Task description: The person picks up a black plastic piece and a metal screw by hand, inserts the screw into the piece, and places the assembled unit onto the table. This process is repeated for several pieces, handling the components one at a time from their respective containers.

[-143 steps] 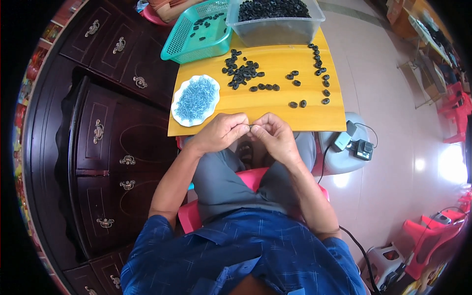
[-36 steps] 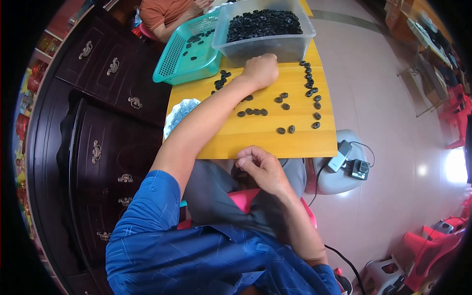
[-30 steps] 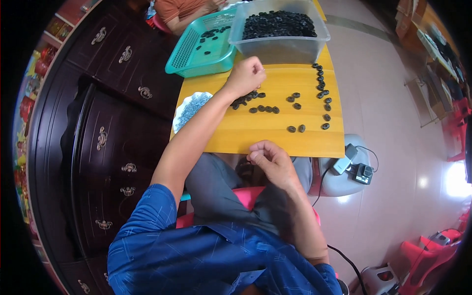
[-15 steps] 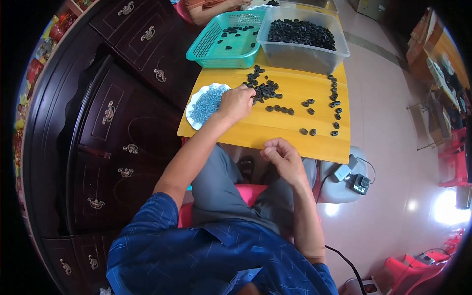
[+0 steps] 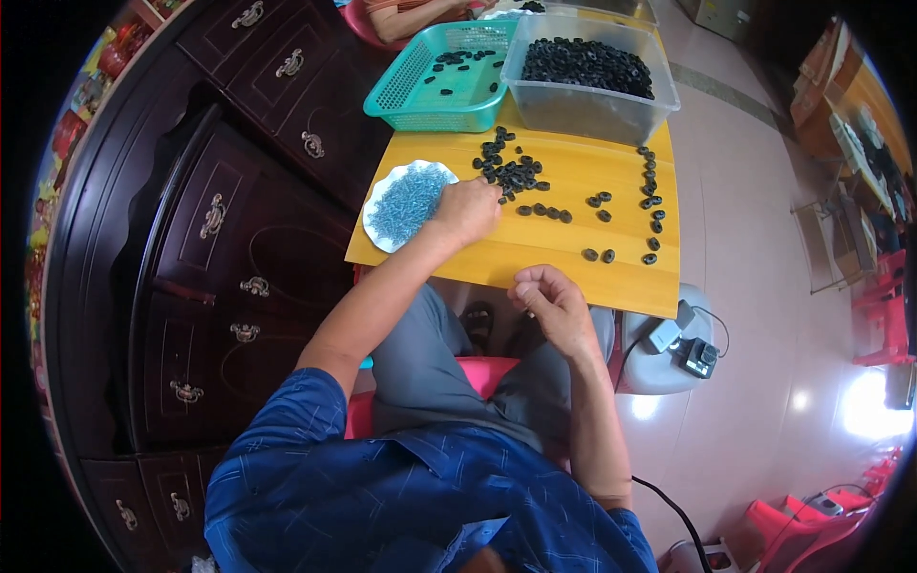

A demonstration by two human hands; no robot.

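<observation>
My left hand [image 5: 468,211] rests over the yellow table between a white scalloped plate [image 5: 373,232] and a loose pile of small black ring-shaped pieces [image 5: 516,177]. Its fingers are curled down at the pile's near edge, and whatever they pinch is hidden. Small clear-blue pieces [image 5: 406,205] fill the plate. My right hand [image 5: 559,310] hovers at the table's front edge, thumb and fingers pressed together; a tiny pale tip shows below them, too small to name. A short row of black pieces [image 5: 546,212] lies to the right of my left hand.
At the back stand a green perforated basket [image 5: 435,121] with some black pieces and a clear plastic bin [image 5: 592,119] heaped with them. More black pieces [image 5: 654,227] line the table's right side. A person's arm [image 5: 411,21] shows beyond. Dark drawers [image 5: 258,220] stand left.
My left hand has shifted slightly right and nearer me, along the pile's near edge. My right hand has barely moved; a small pale tip now shows below its fingers.
</observation>
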